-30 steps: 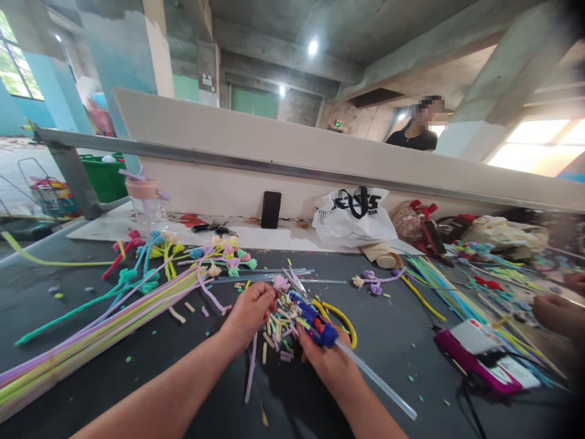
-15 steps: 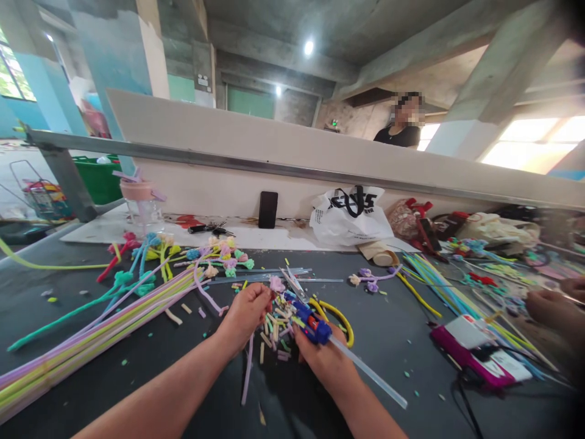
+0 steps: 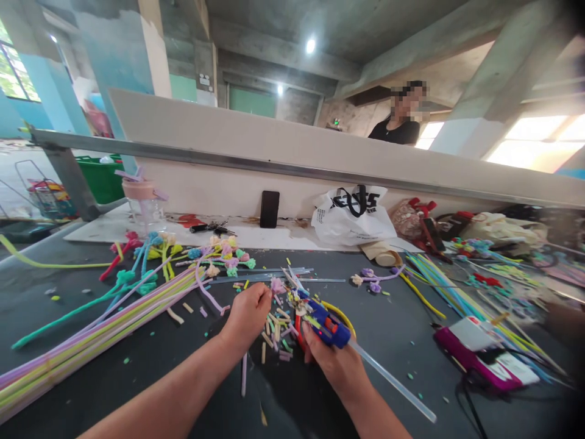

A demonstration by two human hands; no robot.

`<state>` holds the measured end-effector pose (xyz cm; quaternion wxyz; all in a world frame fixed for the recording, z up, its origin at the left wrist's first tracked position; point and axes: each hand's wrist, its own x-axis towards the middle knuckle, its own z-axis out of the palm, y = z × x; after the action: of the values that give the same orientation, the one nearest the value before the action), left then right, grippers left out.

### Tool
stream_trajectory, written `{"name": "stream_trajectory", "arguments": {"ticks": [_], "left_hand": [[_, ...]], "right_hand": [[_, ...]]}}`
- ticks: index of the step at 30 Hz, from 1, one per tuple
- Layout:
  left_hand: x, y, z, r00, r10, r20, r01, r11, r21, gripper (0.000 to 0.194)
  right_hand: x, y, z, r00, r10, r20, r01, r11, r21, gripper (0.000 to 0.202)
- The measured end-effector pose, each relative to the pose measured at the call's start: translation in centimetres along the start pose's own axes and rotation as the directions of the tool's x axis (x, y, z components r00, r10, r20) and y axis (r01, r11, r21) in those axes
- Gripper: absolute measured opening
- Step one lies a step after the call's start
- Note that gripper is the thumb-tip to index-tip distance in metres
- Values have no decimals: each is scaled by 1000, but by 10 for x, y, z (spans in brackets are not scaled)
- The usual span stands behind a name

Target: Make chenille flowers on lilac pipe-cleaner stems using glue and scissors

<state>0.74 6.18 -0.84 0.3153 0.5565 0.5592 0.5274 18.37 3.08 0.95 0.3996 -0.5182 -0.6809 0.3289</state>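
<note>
My left hand (image 3: 249, 312) is closed in a pinch on a pipe-cleaner stem, with a small pink flower (image 3: 276, 285) at its fingertips; a purple length of stem hangs below the hand. My right hand (image 3: 331, 356) is wrapped round a blue glue gun (image 3: 326, 323), and a long clear glue stick (image 3: 395, 381) sticks out of its back. The gun's nozzle points toward the flower, a small gap apart. Scissors (image 3: 340, 311) with yellow handles lie partly hidden behind the gun. Short cut pipe-cleaner pieces (image 3: 274, 326) are scattered between the hands.
Bundled pipe cleaners (image 3: 105, 323) lie at left, finished flowers (image 3: 228, 253) behind them. A phone (image 3: 269, 209), a white bag (image 3: 354, 216) and a lidded cup (image 3: 142, 204) stand at the back. A purple box (image 3: 484, 360) with cables is at right. A person (image 3: 400, 119) is beyond the partition.
My right hand and the glue gun have moved right and slightly back from the flower. My left hand has turned a little. The other person's hand at the far right is now blurred.
</note>
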Motion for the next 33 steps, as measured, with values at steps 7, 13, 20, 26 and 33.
{"name": "stream_trajectory", "arguments": {"ticks": [7, 13, 20, 26, 33], "left_hand": [[-3, -4, 0, 926, 375, 32, -332, 772, 542, 25], [-4, -6, -2, 827, 545, 140, -488, 571, 660, 23], [-5, -8, -3, 794, 593, 134, -528, 563, 636, 23], [-4, -6, -2, 897, 430, 104, -409, 718, 564, 25], [-4, -4, -4, 935, 342, 92, -343, 812, 473, 24]], "right_hand": [[4, 7, 5, 999, -13, 40, 15, 999, -46, 30], [5, 12, 8, 1000, 24, 5, -24, 1000, -14, 23], [5, 11, 8, 999, 41, 27, -39, 997, -63, 30], [5, 12, 6, 998, 41, 53, -39, 999, -31, 31], [5, 19, 7, 995, 33, 94, -29, 999, -39, 34]]}}
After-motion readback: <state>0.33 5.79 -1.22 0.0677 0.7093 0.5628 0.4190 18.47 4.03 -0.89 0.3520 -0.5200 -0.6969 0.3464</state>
